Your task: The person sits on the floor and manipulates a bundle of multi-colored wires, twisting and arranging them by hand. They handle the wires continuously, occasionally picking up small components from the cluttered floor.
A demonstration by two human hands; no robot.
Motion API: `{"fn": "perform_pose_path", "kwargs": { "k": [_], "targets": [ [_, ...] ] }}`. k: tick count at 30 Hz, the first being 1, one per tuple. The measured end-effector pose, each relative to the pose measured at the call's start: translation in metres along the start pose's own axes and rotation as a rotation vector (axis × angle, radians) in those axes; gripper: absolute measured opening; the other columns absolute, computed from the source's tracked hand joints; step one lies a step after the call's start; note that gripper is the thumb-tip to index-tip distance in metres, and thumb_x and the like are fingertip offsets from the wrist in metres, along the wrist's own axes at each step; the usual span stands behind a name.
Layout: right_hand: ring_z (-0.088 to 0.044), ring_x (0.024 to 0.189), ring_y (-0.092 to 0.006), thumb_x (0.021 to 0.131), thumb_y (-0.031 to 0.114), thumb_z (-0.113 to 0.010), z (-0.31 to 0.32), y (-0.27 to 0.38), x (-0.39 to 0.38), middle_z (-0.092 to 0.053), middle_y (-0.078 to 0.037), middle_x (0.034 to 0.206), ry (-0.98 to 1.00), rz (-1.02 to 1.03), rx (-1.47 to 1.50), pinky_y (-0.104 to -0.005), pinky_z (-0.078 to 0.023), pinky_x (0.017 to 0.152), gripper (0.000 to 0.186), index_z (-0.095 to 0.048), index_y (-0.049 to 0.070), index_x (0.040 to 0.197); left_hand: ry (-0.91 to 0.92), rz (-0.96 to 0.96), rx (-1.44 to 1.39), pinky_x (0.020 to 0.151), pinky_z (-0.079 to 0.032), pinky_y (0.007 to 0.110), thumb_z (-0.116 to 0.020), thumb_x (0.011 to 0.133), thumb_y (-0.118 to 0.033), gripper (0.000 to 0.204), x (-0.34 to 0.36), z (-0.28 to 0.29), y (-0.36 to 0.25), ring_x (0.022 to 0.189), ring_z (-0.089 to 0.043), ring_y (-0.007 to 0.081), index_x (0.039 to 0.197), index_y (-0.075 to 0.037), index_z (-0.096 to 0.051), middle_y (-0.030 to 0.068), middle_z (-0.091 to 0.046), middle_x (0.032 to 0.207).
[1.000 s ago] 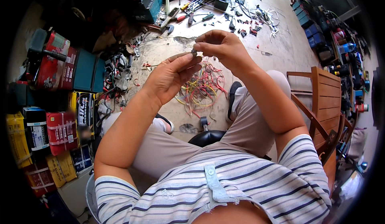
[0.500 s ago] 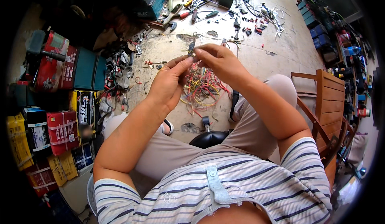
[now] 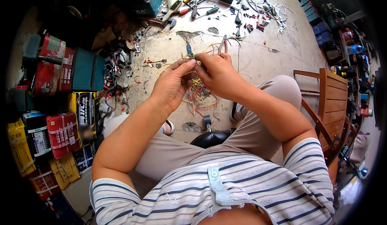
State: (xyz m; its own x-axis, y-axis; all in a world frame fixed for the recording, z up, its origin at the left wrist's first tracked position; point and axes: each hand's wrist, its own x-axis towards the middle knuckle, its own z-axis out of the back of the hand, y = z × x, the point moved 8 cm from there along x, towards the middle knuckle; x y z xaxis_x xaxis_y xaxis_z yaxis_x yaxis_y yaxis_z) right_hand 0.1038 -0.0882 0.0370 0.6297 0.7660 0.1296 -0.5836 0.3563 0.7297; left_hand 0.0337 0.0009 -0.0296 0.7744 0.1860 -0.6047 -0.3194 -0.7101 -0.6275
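Left hand (image 3: 171,84): raised above the lap, fingertips pinched on a small blue connector (image 3: 189,51).
Right hand (image 3: 217,73): touching the left, fingers closed on the same thin wire.
Below the hands: a tangle of coloured wires (image 3: 199,98) on the concrete floor (image 3: 258,63).
Farther: screwdrivers and pliers (image 3: 197,9) scattered on the floor.

Small blue connector (image 3: 189,50) on thin yellow wires (image 3: 171,64), held upright above the fingertips of 2 hands, wires trailing down between the hands into a tangled bundle of yellow, red and green wires (image 3: 200,96) below.
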Motion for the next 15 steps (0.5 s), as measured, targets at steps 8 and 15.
{"fn": "perform_pose_path", "kwargs": {
  "k": [8, 15],
  "targets": [
    [-0.057, 0.07, -0.0318, 0.088, 0.013, -0.047, -0.005, 0.001, -0.001, -0.058, -0.013, 0.067, 0.05, 0.069, -0.179, -0.0439, -0.031, 0.085, 0.011, -0.054, 0.006, 0.083, -0.013, -0.05, 0.091, 0.061, -0.045, 0.02, -0.062, 0.086, -0.013, 0.01, -0.001, 0.009, -0.004, 0.071, -0.058, 0.0077, 0.095, -0.008, -0.063, -0.0013, -0.064, 0.083],
    [-0.057, 0.063, -0.034, 0.088, 0.015, -0.046, 0.0, 0.009, 0.004, -0.057, -0.015, 0.06, 0.031, 0.065, -0.101, -0.0429, -0.032, 0.083, 0.019, -0.055, 0.004, 0.076, -0.109, -0.318, 0.229, 0.061, -0.042, 0.019, -0.061, 0.086, -0.014, 0.009, -0.006, 0.006, -0.025, 0.067, -0.054, 0.0043, 0.091, -0.006, -0.064, -0.002, -0.061, 0.078]
  ]
}}
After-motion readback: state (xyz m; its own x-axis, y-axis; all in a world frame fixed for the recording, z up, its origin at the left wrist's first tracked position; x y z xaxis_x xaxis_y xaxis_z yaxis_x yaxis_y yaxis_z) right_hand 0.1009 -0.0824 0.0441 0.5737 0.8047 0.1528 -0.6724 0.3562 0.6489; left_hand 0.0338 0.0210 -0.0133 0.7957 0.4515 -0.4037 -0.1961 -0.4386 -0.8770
